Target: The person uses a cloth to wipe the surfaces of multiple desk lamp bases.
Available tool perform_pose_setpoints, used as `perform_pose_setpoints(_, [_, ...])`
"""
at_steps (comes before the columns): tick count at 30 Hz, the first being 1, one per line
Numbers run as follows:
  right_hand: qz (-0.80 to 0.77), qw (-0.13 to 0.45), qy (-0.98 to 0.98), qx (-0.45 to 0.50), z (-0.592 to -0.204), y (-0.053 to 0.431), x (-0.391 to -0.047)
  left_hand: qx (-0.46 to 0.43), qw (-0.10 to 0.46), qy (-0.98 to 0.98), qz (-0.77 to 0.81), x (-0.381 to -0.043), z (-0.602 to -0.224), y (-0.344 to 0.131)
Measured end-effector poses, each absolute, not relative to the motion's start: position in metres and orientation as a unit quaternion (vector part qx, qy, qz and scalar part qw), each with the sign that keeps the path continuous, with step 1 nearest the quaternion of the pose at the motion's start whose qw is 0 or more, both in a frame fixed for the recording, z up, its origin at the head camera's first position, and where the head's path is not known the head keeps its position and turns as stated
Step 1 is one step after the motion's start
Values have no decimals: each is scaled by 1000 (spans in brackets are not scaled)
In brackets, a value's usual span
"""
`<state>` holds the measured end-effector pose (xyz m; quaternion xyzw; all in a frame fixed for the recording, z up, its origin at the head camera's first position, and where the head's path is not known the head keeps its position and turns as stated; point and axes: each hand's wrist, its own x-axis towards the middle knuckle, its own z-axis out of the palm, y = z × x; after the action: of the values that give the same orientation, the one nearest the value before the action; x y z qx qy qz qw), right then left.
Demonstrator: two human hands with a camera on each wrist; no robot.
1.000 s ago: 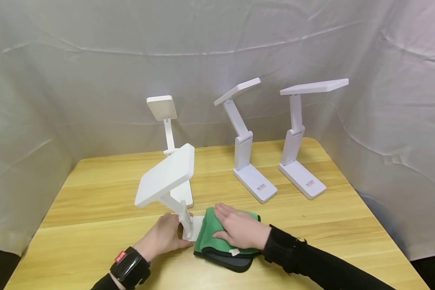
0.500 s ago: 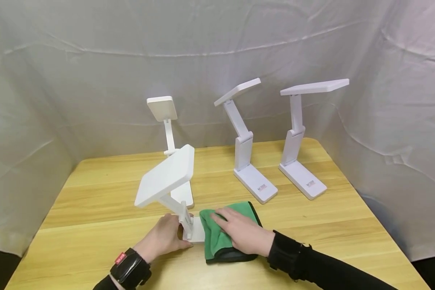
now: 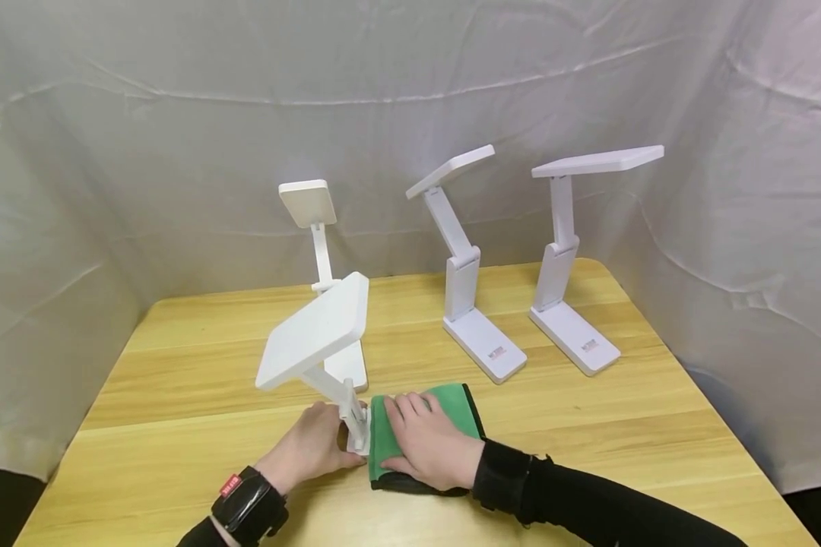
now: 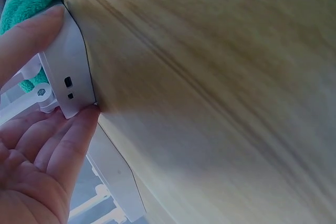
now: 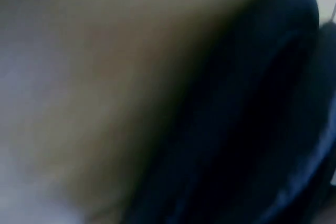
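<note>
Smooth matt plastic lamp (image 3: 315, 330), fluffy green cloth (image 3: 455, 409), blurred dark edging (image 5: 207, 119), seemingly fabric, wood-grained tabletop (image 3: 198, 365), satiny grey drape (image 3: 232, 152)

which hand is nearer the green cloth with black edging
Right. The right hand rests on the cloth; the left hand is to its left, holding the white folding lamp's base.

3 white lamps (image 3: 484, 344) stand on the far half of the wood-grain desk (image 3: 178, 365), before a creased grey curtain (image 3: 212, 152).

A wood-grain table (image 3: 191, 365) carries four lamps (image 3: 313, 330) and, seemingly, a green cloth (image 3: 460, 410).
</note>
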<state>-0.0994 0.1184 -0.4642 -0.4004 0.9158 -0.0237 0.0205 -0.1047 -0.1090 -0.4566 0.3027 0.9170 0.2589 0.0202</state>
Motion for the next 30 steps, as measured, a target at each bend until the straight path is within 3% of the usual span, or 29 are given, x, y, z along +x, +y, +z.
perform_pose_setpoints(15, [-203, 163, 868, -422, -449, 175, -122, 291, 29, 922, 251, -104, -452, -107])
perform_pose_setpoints(27, [-138, -1, 907, -398, -448, 114, -126, 291, 18, 923, 252, -105, -453, -109])
perform_pose_setpoints(30, [-113, -15, 906, -407, -450, 109, -119, 290, 16, 921, 259, -106, -452, -108])
